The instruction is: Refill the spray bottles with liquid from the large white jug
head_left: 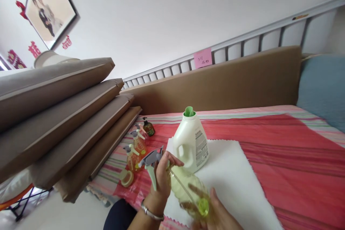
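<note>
A clear yellow-green spray bottle [185, 183] lies tilted between my hands, its trigger head up to the left and its base down to the right. Around its neck, just below the grey and pale-green trigger head [152, 160], my left hand [163, 174] is closed. My right hand [219, 212] holds the base, some fingers showing through the clear wall. A thin tube runs inside to a little yellow-green liquid near the base. Just behind stands a white detergent jug [187, 143], upright and uncapped, with a green spout. Beneath is a white scalloped cloth [229, 165].
Several spray bottles [139, 143] and a dark pump bottle [148, 127] stand at the left. Nearby lies a round pale-green cap [126, 178]. Stacked brown cushions [67, 125] fill the left side. Behind the red striped cover [291, 151] runs a padded brown board [229, 79].
</note>
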Motion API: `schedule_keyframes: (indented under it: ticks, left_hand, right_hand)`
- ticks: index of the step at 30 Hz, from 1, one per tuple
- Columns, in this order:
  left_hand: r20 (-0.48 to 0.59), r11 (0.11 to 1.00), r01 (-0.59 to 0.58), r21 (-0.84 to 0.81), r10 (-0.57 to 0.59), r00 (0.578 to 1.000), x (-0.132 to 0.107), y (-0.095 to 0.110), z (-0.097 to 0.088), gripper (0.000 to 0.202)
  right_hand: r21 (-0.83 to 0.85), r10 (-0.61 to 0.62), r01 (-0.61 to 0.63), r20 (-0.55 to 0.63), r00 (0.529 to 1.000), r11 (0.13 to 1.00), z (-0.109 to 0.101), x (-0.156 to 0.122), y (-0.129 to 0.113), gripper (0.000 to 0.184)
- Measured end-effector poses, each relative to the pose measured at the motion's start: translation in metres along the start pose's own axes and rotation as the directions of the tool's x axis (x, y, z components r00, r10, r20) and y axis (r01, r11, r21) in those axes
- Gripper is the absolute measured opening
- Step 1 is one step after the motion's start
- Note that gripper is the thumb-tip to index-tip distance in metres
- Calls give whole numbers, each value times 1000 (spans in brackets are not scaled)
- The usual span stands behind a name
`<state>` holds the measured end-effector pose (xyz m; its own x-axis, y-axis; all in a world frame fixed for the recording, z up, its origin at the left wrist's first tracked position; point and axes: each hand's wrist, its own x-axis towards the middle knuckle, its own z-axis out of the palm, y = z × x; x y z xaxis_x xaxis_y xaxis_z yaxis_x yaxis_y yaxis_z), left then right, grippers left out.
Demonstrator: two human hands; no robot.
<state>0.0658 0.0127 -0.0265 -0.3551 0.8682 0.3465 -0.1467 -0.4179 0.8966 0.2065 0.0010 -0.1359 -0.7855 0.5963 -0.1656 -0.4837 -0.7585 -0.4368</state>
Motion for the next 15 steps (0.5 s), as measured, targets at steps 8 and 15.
schedule_keyframes:
  ticks: [8,15]
  left_hand:
    - [88,998,2,55,-7,996,-8,3,2,33]
    - [-52,969,-69,238,84,995,-4,5,-1,36]
  right_hand:
    - [62,237,-236,-19,971,970,8,-4,-4,66]
    - [-67,-164,159,-74,984,985,13,-8,1,78]
